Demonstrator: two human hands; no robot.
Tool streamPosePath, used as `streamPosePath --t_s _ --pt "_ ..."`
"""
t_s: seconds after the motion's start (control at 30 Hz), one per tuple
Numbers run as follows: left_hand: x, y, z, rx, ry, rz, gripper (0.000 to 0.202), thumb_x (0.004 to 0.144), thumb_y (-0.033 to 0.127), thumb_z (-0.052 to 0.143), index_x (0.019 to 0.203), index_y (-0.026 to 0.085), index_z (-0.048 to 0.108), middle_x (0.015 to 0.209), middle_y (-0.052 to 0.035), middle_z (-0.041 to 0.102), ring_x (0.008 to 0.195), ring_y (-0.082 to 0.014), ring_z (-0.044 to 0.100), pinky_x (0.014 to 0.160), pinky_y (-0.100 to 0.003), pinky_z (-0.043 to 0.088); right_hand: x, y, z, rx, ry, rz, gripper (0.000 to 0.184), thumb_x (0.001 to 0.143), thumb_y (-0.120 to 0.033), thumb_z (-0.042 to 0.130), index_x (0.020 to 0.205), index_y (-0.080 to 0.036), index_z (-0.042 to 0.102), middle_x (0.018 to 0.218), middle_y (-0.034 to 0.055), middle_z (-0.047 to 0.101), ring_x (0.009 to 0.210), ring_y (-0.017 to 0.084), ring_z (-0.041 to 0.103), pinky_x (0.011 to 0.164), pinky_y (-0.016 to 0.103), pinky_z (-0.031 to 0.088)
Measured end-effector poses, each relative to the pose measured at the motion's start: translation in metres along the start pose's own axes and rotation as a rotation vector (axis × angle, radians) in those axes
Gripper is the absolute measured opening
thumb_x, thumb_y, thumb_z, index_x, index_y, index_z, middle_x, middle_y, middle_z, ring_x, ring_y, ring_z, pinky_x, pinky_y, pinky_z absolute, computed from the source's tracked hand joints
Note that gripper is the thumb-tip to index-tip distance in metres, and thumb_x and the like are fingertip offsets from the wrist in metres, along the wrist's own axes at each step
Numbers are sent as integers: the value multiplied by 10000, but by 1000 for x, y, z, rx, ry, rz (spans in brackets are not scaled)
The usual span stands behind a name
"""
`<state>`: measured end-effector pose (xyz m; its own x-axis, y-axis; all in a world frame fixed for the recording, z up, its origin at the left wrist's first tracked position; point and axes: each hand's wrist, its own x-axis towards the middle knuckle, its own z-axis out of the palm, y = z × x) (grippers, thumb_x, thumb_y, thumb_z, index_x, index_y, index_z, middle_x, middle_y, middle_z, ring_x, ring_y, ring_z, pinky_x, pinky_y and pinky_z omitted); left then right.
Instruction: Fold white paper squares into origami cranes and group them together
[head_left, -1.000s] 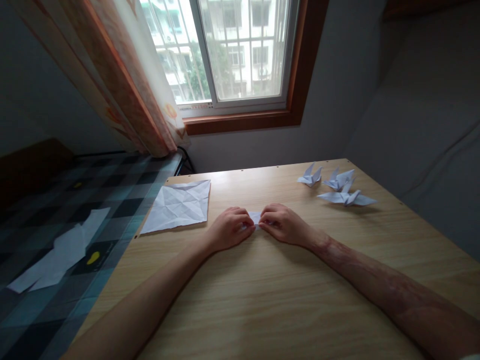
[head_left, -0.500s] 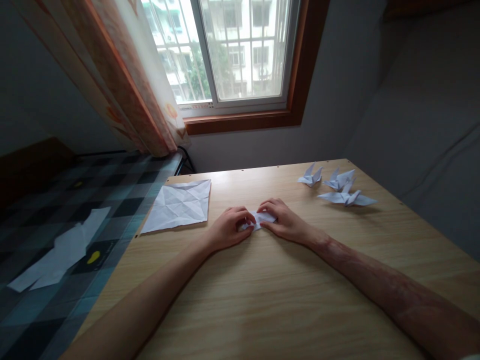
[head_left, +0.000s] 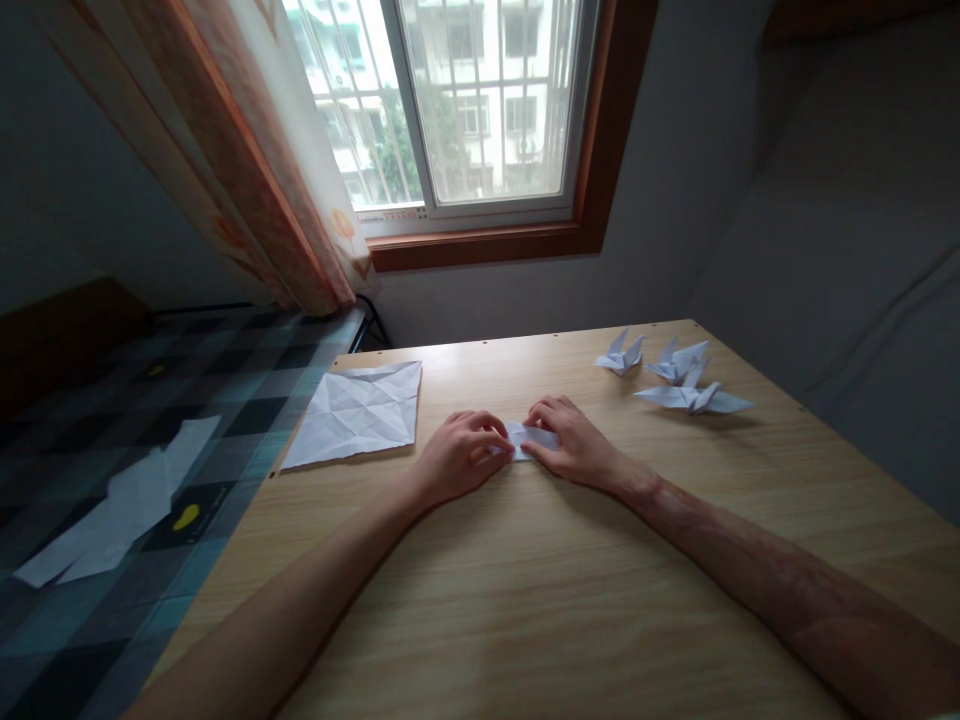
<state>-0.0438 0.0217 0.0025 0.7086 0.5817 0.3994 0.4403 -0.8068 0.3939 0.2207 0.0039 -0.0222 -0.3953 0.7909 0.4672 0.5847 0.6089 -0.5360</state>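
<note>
Folded paper piece [head_left: 526, 437], small and white, lies flat on the worktop [head_left: 525, 600] near its middle, between the two hands. The left hand [head_left: 459, 460] is curled, its fingertips pinching the paper's left end. The right hand [head_left: 576, 447] grips the right end with bent fingers and presses it down. Fingers cover most of the paper, so which crease is being worked is hard to tell. For a clean crease, I judge the edges should be lined up first, one hand pinning the paper flat while a fingertip of the other runs firmly along the fold. A creased open sheet [head_left: 360, 408] lies to the left; finished paper birds [head_left: 679, 378] sit well apart at the far right.
</note>
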Motion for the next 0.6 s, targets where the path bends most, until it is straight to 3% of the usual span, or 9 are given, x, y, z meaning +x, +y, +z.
streamPosePath --t_s 0.2,0.37,0.47,0.6 --pt "1 1 0 -25 -23 -3 173 1057 363 689 1051 296 849 1192 -63 798 1064 -228 729 1080 -442 512 -1 3 2 -73 22 -7 130 974 -266 817 988 -234 692 1076 87 710 1050 296 606 942 456 492" --pt "0 1 2 14 -27 0 154 1066 331 661 1058 286 808 1252 -59 774 1132 -243 724 1131 -450 494 0 8 4 16 9 -17 121 1007 -265 787 1123 -248 757 1182 93 742 1141 299 630 1011 468 497" --pt "-1 0 3 27 -24 -22 125 1045 324 674 1112 276 768 1310 -71 744 1191 -259 712 1140 -450 497 1 8 3 83 7 12 137 989 -241 793 1125 -243 773 1137 78 763 1102 281 650 982 442 504" --pt "-2 -2 5 -14 15 -92 341 981 325 746 1309 257 677 1307 -89 745 1183 -279 722 1094 -452 531 1 5 1 147 21 63 107 955 -178 780 1040 -243 777 993 46 775 972 251 676 891 400 522"
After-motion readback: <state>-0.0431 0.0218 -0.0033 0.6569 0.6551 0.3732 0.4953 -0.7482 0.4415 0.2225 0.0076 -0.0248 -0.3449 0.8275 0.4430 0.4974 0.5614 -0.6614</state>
